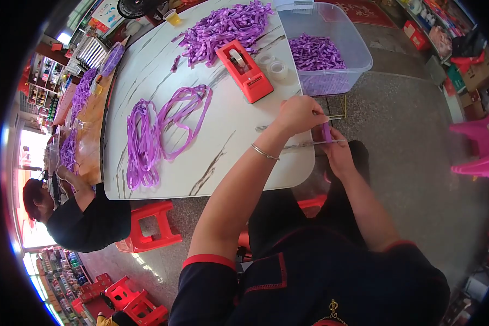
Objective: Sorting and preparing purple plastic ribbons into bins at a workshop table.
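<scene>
Just past the table's (233, 117) near right corner, I had the right hand (339, 155) beside a purple ribbon strip (327, 132), its grip too hidden to tell, and the left hand (304, 115) pinching the strip's far end. I judged one piece was being worked; next seemed to call for a steady hold, the red tape dispenser (255, 87) lying farther left.

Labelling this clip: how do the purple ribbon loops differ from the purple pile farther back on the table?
The ribbon loops are long and stretched out; the purple pile consists of much shorter pieces. The ribbon loops leave bare gaps; the purple pile is densely heaped. Both are purple and lie on the white table.
</scene>
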`<state>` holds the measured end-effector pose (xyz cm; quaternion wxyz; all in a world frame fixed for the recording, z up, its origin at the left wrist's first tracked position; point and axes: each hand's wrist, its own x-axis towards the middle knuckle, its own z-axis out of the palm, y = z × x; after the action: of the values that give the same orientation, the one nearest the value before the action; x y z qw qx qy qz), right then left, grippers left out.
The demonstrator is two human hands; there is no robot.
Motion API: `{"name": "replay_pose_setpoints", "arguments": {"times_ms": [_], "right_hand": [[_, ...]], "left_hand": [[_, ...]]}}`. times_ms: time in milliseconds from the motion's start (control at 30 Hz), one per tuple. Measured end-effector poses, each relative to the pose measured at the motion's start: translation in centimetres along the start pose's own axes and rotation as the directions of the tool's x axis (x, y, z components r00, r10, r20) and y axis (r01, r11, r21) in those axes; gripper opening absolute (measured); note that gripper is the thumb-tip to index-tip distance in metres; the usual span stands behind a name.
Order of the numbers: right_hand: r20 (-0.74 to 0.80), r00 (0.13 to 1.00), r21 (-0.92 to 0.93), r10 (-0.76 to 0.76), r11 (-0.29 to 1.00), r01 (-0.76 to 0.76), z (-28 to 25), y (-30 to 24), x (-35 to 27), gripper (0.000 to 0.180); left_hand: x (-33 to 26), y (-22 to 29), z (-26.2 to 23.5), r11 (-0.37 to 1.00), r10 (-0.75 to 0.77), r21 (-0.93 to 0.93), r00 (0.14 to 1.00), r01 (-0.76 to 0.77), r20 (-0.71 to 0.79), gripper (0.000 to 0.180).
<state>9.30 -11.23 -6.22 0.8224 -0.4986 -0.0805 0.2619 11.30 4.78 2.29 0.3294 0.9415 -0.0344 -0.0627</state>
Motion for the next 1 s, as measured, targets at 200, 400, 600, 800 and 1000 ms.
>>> {"name": "replay_pose_setpoints", "arguments": {"times_ms": [200, 400, 600, 800, 1000], "right_hand": [[-0.048, 0.998, -0.044, 0.029, 0.999, -0.031, -0.2, 0.6, -1.0, 0.017], [-0.151, 0.988, -0.278, 0.019, 0.959, -0.06, 0.7, -0.2, -2.6, 0.015], [-0.15, 0.987, -0.136, 0.058, 0.988, -0.079, 0.3, -0.2, -3.3, 0.011], [-0.165, 0.969, -0.005, 0.184, 0.982, -0.187, -0.3, -0.3, -3.1, 0.009], [-0.121, 0.965, 0.003, 0.231, 0.973, -0.233, -0.9, -0.7, -2.8, 0.009]], "left_hand": [[0.2, -0.1, 0.1, 1.0, 0.009, -0.002, 1.0, -0.009, 0.003, 0.021], [0.2, -0.3, 0.1, 1.0, 0.017, -0.006, 1.0, -0.017, -0.01, 0.021], [0.1, -0.4, 0.2, 0.999, 0.034, -0.03, 0.999, -0.034, -0.03, 0.023], [0.2, -0.3, 0.3, 0.999, 0.017, -0.042, 1.0, -0.017, -0.01, 0.023], [0.5, -0.6, 0.5, 0.999, -0.019, -0.048, 1.0, 0.019, 0.009, 0.022]]}}
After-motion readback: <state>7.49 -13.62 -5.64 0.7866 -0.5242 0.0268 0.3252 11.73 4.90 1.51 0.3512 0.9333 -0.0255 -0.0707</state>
